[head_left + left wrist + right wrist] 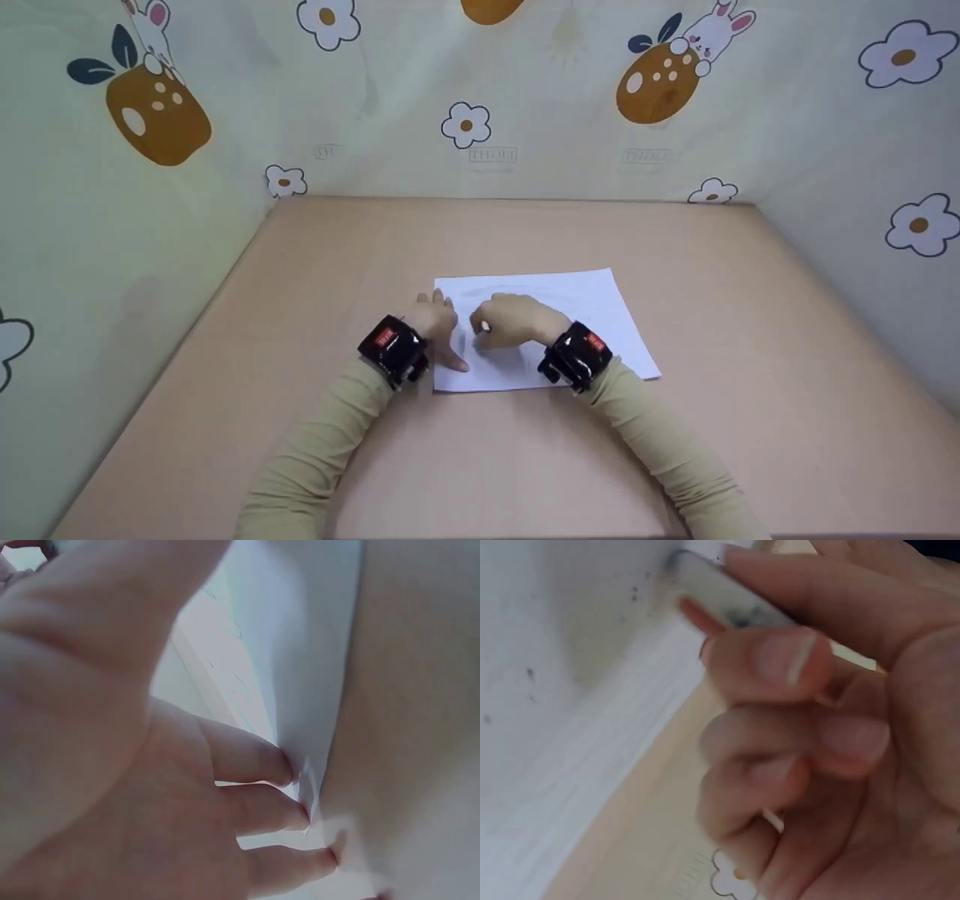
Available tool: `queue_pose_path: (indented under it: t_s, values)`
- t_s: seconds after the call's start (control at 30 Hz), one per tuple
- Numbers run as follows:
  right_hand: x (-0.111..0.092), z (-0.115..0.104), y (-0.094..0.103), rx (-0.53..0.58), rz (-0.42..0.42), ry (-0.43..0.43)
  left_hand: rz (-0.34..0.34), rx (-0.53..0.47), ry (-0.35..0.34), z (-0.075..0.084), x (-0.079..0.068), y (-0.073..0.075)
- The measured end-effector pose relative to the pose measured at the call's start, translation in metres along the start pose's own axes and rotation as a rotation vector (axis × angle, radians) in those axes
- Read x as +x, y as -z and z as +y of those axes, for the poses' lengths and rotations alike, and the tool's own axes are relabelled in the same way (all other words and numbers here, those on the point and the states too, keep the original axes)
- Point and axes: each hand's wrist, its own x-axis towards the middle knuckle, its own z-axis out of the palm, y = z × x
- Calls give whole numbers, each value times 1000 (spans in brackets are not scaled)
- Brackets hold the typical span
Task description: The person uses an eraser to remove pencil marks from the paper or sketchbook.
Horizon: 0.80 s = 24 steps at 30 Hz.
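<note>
A white sheet of paper [592,296] lies on the table, with faint grey marks near its far edge. My left hand [439,321] rests across the paper's left edge, fingers extended and thumb spread toward me. In the left wrist view, its fingertips [281,765] touch down at the paper's edge. My right hand [514,321] is over the left half of the sheet, pinching a small white eraser [731,596] between thumb and fingers. Grey smudges mark the eraser, and its tip is right at the paper. Dark crumbs [531,673] are scattered on the sheet beside it.
The light brown table [480,232] extends around the paper on every side. Behind it stands a pale wall [405,150] printed with flowers and oranges, and similar walls flank the left and right. A black camera is strapped to each wrist.
</note>
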Motion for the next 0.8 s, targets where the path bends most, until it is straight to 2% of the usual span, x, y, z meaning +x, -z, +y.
queue_pose_path:
  t_s: [0.07, 0.13, 0.3, 0.37, 0.5, 0.57, 0.63, 0.73, 0.8]
  values:
    - [3, -1, -4, 51, 35, 69, -2, -25, 0, -1, -1, -1]
    - [4, -3, -7, 69, 57, 83, -3, -33, -2, -1, -1, -1]
    - [-1, -6, -3, -29, 35, -88, -10, 14, -4, -1, 3, -2]
    - [-2, -6, -2, -51, 26, -105, -7, 23, -6, 0, 3, -3]
    - [1, -7, -6, 20, 7, 0, 3, 17, -9, 1, -1, -4]
    - [1, -7, -7, 38, -4, 21, 2, 11, -4, 0, -2, -4]
    - [-1, -8, -5, 20, -16, -31, -5, 14, 2, 0, -1, -2]
    - [-3, -9, -1, -71, -20, -143, -24, 6, 14, 0, 2, -1]
    - [-3, -9, -1, -89, -15, -155, -33, 1, 12, -1, 3, -1]
